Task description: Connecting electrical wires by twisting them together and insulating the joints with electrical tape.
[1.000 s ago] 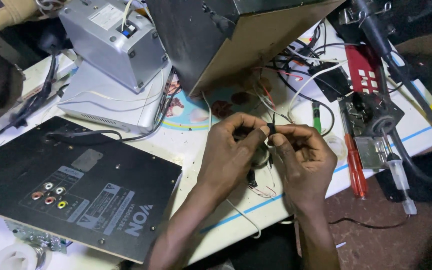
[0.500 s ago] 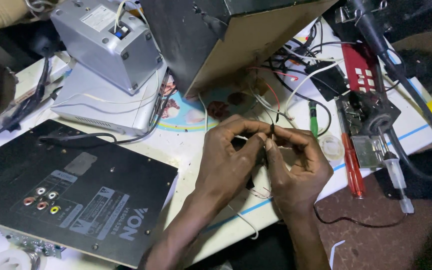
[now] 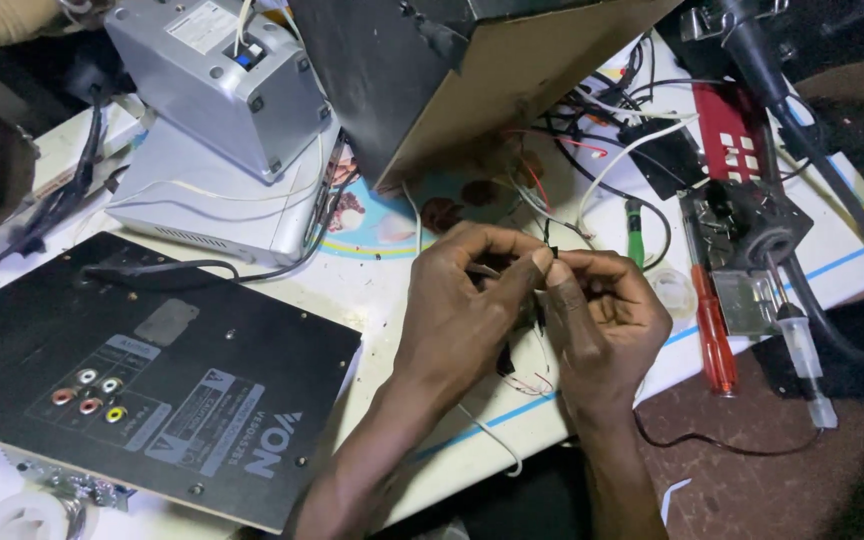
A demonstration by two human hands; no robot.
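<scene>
My left hand (image 3: 462, 305) and my right hand (image 3: 602, 310) meet fingertip to fingertip over the white table (image 3: 372, 290). Both pinch the ends of thin wires (image 3: 548, 235) that run up toward the big black speaker box (image 3: 472, 70). More thin red and white strands (image 3: 527, 385) hang below my palms. What exactly sits between the fingertips is too small to tell.
A black back panel with coloured sockets (image 3: 142, 390) lies at the left. A silver box (image 3: 217, 85) stands on a flat silver unit (image 3: 222, 205). A red-handled screwdriver (image 3: 712, 325), a green-handled tool (image 3: 635, 230), a red board (image 3: 737, 130) and tangled cables (image 3: 632, 130) crowd the right.
Both hands stay together on the wires and have shifted only slightly; the fingers have worked a little at the wire ends.
</scene>
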